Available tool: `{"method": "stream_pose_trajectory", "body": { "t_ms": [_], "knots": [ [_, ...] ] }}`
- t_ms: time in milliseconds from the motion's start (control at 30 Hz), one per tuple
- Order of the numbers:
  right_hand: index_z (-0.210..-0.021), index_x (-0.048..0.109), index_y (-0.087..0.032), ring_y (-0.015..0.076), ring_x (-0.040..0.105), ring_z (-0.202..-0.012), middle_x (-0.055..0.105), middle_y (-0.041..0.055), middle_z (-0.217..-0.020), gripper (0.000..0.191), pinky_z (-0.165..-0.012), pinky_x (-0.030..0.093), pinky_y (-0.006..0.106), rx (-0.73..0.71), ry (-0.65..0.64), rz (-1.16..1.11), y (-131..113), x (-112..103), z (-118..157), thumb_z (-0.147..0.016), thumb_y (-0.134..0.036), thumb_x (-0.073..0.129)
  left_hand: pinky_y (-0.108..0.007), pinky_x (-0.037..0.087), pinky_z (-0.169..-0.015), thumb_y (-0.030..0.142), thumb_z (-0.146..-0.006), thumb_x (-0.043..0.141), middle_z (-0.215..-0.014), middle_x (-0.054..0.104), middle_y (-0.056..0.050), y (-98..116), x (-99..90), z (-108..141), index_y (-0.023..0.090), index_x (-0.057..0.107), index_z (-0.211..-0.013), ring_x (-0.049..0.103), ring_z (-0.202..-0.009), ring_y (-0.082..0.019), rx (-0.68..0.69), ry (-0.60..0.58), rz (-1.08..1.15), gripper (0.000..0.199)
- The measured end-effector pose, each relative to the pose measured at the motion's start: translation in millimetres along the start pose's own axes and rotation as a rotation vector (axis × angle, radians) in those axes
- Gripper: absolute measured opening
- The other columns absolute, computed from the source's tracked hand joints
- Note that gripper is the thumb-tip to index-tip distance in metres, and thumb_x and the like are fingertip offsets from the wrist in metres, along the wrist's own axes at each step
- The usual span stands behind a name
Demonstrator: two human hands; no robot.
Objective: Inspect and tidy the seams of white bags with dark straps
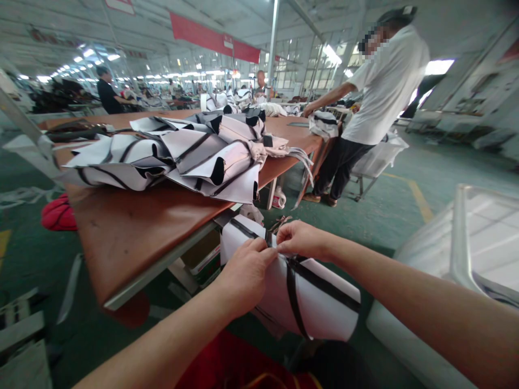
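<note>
A white sewn piece with black strips [324,302] lies across in front of me, below the table's edge. My left hand [247,273] is closed on its upper side, fingers bent over the material near a black strip. Close beside it my right hand [302,240] pinches at the middle of the piece, thumb and fingertips together. What is between those fingertips is too small to make out. The part of the piece beneath both hands is hidden.
A brown-topped table [133,232] bears a heap of similar white pieces [194,151]. A co-worker [385,81] stands at its far right, handling a white bundle [323,125]. A metal-framed cart [462,237] stands right; a red bundle [59,212] lies left.
</note>
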State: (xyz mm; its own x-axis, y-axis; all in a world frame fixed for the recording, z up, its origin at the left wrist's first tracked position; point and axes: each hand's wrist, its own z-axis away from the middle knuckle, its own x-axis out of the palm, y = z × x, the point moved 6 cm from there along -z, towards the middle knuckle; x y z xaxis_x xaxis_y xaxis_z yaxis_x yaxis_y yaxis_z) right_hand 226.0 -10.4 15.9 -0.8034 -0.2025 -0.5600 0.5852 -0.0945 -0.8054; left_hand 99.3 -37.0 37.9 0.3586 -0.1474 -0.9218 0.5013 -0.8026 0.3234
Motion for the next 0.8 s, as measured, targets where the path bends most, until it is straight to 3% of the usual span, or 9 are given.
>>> {"method": "stream_pose_trajectory", "body": {
  "t_ms": [133,333,633,800],
  "knots": [
    [-0.064,0.060,-0.014,0.0089,0.044,-0.051,0.052,-0.0030,-0.054,0.006,-0.047,0.034,0.021,-0.008,0.000,0.034,0.2,-0.8,-0.9,-0.060,-0.016,0.057,-0.027,0.039,-0.076,0.001,-0.078,0.042,-0.090,0.053,-0.003,-1.3,2.5,3.6,0.023,0.061,-0.102,0.047,-0.088,-0.017,0.021,0.049,0.040,0.038],
    [-0.058,0.057,-0.015,0.0070,0.033,-0.045,0.038,-0.0066,-0.045,0.014,-0.043,0.025,0.021,-0.008,-0.025,0.106,-2.1,-2.6,-6.0,-0.063,-0.028,0.060,-0.028,0.038,-0.080,0.003,-0.081,0.045,-0.094,0.052,-0.001,-2.9,5.4,12.4,0.023,0.060,-0.102,0.045,-0.091,-0.017,0.052,0.109,0.067,0.032],
    [-0.059,0.061,-0.015,0.0095,0.040,-0.048,0.043,-0.0043,-0.047,0.009,-0.043,0.026,0.022,-0.011,-0.060,0.403,-12.6,-3.5,-12.2,-0.061,-0.022,0.056,-0.029,0.038,-0.079,0.002,-0.080,0.046,-0.095,0.051,-0.002,-1.9,7.3,13.0,0.023,0.058,-0.104,0.043,-0.090,-0.018,0.040,0.079,0.032,0.034],
    [-0.058,0.058,-0.015,0.0088,0.036,-0.048,0.040,-0.0056,-0.046,0.008,-0.043,0.024,0.022,0.024,-0.093,0.302,-9.4,-3.7,-12.3,-0.062,-0.023,0.057,-0.030,0.039,-0.080,-0.001,-0.077,0.045,-0.096,0.051,-0.002,-3.1,5.8,15.0,0.023,0.058,-0.104,0.043,-0.091,-0.018,0.045,0.069,0.053,0.038]
  ]
}}
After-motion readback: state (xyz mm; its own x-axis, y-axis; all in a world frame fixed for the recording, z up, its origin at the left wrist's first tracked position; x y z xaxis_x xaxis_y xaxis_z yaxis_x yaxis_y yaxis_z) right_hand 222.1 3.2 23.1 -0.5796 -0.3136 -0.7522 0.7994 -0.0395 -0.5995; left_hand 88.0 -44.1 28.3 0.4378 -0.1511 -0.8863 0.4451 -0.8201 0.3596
